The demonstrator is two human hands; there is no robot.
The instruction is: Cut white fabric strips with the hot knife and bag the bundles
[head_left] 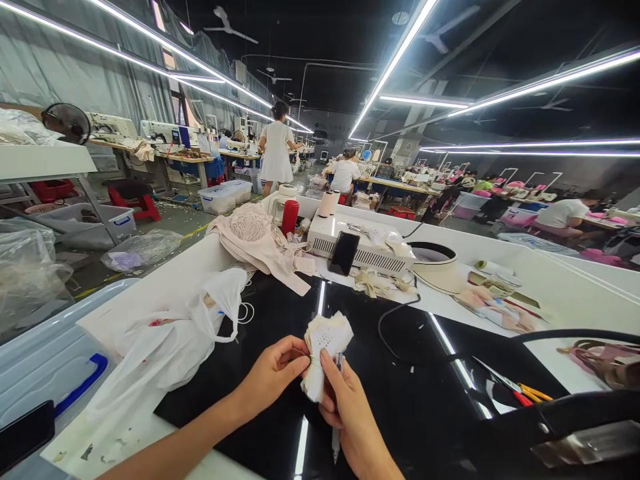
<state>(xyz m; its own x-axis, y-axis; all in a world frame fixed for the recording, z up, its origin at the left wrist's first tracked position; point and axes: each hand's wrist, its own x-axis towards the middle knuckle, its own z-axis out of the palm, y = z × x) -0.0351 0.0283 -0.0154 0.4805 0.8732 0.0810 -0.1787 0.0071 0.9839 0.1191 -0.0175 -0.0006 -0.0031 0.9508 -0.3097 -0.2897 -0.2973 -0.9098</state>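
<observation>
A bundle of small white fabric pieces (336, 335), cinched at its middle by a thin band, is held above the black tabletop (270, 427). The top piece carries a cluster of dark dots. My right hand (353, 407) grips the bundle from the right, its thumb pressed on the front. A pen (336, 443) also sits in that hand, tip pointing down. From the left, my left hand (277, 370) pinches the bundle at the band with thumb and forefinger. Some fingers of the right hand are hidden behind the bundle.
A white plastic bag (185, 340) lies at the left, beige garments (255, 240) behind it. A phone (345, 253) leans on a white vented box (363, 245). Scissors (505, 377), a black cable (395, 317) and a dark machine part (565, 433) are at the right. Co-workers (278, 150) are farther back.
</observation>
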